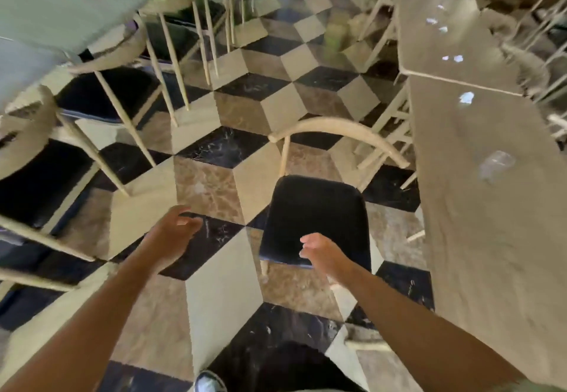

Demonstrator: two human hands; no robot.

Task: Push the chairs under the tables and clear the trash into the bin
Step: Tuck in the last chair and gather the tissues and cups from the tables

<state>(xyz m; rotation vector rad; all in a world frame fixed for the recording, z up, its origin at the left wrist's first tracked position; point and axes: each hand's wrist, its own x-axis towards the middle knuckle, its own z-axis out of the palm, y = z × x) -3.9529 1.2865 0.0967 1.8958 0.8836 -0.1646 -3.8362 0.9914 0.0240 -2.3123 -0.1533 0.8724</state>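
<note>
A cream-framed chair with a black seat (313,207) stands out in the aisle, left of a long grey table (491,238). Its curved backrest (337,131) points away from me. My right hand (322,253) hovers over the seat's near edge, fingers loosely curled, holding nothing. Over the floor to the chair's left, my left hand (175,232) is open and empty. Small bits of white trash (466,97) and a clear crumpled wrapper (497,164) lie on the table. No bin is in view.
More black-seated chairs (101,94) stand at the left beside another table (61,8). A second grey table (445,32) continues at the far right with more scraps and chairs behind it. The checkered floor (214,183) forms an aisle between the rows. My shoe (208,382) shows at the bottom.
</note>
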